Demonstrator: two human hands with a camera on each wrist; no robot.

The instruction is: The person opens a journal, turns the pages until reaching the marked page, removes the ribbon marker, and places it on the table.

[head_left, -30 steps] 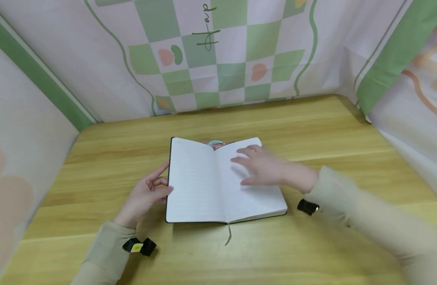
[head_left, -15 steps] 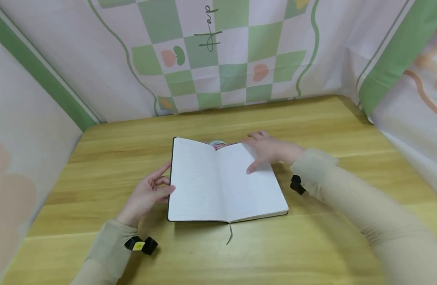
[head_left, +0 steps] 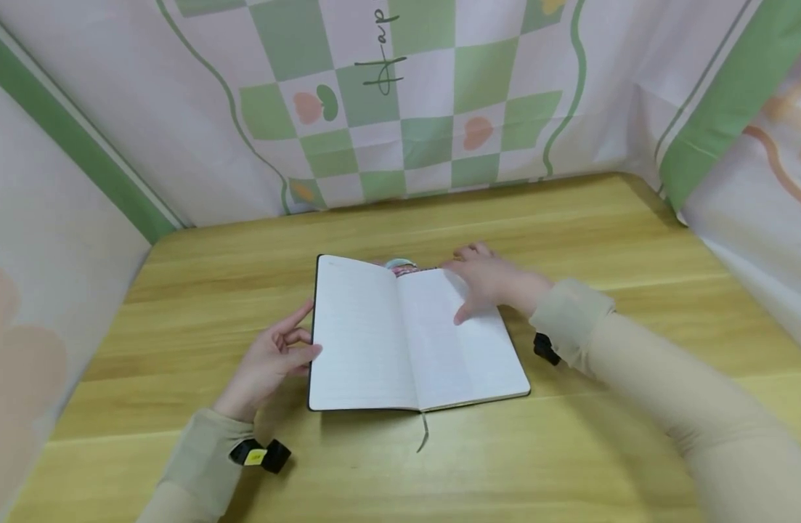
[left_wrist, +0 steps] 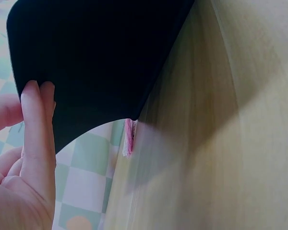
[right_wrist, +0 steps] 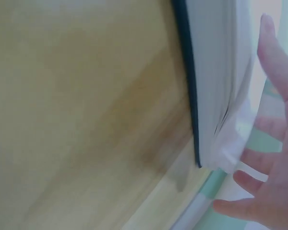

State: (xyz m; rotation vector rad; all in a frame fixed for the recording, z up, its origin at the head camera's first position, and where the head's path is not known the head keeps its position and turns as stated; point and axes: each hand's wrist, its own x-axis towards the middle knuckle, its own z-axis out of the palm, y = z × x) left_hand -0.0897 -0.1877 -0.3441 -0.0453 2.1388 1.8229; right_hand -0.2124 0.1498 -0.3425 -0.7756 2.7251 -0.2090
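Observation:
An open notebook [head_left: 367, 341] with a dark cover and pale pages lies on the wooden table, a thin ribbon bookmark [head_left: 424, 434] hanging from its lower end. My left hand [head_left: 267, 367] pinches the left cover's outer edge between thumb and fingers. That cover is raised off the table, its black outside [left_wrist: 101, 57] filling the left wrist view. At the upper right corner of the right page, my right hand [head_left: 488, 280] touches the paper with spread fingers. In the right wrist view, the page edges [right_wrist: 225, 96] bow up slightly near the fingers [right_wrist: 259, 160].
Behind the notebook's top edge a small pink and pale-blue item [head_left: 401, 266] is partly hidden; pink and white strands [left_wrist: 129, 138] show in the left wrist view. Beyond the wooden table [head_left: 400, 479] hangs a green-and-white checked cloth [head_left: 426, 138].
My right hand has moved from over the middle of the right page to its upper right corner. My left hand stays on the left cover's edge.

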